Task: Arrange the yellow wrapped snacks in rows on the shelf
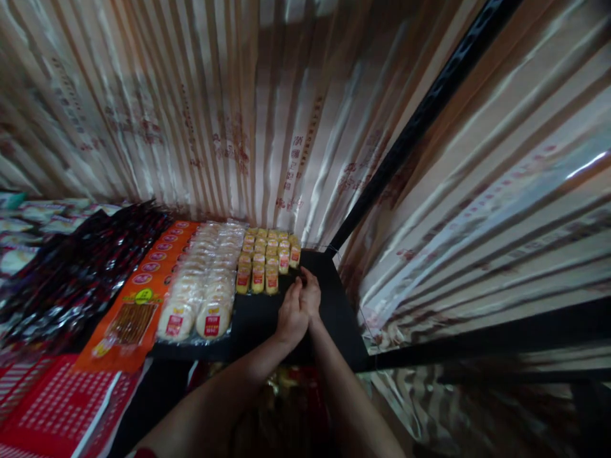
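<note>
My left hand (290, 317) and my right hand (311, 294) rest close together on a black shelf (260, 324), touching each other, fingers curled. They sit just in front of several small yellow packets with red labels (265, 259) lined up in rows. Whether the fingers hold anything is hidden. Left of the yellow packets lie rows of clear bags of round pale cakes (205, 289).
Orange snack packs (138, 299) and dark red-black packets (71, 273) fill the shelf further left. Red boxes (57, 401) sit at the lower left. Striped shiny plastic sheeting (229, 114) hangs behind and to the right, with a black frame post (410, 127).
</note>
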Demonstrator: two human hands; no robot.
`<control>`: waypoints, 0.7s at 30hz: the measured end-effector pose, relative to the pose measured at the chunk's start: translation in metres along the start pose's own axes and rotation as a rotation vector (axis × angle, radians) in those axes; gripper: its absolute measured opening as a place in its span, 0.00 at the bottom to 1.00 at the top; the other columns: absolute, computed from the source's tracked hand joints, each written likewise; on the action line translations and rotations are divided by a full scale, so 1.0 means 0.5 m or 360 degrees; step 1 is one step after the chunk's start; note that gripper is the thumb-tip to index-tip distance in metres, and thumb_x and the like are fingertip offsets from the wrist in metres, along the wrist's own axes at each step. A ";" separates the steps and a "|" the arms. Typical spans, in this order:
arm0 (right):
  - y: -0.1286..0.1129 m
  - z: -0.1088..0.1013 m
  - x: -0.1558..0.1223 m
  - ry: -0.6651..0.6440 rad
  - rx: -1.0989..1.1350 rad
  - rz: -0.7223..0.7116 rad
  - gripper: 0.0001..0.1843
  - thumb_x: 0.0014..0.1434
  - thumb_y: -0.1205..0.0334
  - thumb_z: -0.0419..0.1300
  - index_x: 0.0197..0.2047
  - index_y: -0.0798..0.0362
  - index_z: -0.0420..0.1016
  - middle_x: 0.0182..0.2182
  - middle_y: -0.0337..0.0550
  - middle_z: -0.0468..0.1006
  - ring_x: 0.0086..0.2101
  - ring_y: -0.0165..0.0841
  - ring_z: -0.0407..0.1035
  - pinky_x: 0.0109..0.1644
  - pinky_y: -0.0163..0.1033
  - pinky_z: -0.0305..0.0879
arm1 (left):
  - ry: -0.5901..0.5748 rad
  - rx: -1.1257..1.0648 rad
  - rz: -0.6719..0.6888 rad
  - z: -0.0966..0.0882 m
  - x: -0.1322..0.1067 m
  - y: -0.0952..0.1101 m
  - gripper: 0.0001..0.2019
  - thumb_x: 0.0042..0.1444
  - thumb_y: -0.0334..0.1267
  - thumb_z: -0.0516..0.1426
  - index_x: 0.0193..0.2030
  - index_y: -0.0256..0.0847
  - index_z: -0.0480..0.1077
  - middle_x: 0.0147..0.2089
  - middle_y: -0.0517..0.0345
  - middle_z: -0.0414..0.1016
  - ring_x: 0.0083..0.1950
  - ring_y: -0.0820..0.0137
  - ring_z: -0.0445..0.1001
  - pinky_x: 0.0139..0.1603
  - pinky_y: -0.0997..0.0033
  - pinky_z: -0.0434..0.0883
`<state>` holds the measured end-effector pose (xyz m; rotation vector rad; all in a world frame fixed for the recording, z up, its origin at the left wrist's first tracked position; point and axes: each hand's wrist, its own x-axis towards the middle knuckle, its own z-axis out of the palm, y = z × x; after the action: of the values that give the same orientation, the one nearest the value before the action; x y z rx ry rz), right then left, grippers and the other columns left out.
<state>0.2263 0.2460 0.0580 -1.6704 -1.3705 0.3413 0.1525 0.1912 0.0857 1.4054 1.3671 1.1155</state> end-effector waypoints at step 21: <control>-0.053 0.047 -0.477 -0.0936 -0.0008 -0.0202 0.20 0.54 0.71 0.47 0.47 0.52 0.72 0.44 0.48 0.75 0.45 0.35 0.69 0.51 0.42 0.64 | 0.0000 0.0233 -0.0621 -0.266 -0.344 -0.254 0.18 0.54 0.33 0.46 0.52 0.38 0.65 0.56 0.48 0.67 0.61 0.62 0.60 0.64 0.55 0.53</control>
<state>0.1116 0.0455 -0.0111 -1.5360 -1.8925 0.7988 -0.0064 0.0227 -0.0124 1.1692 1.6631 0.7719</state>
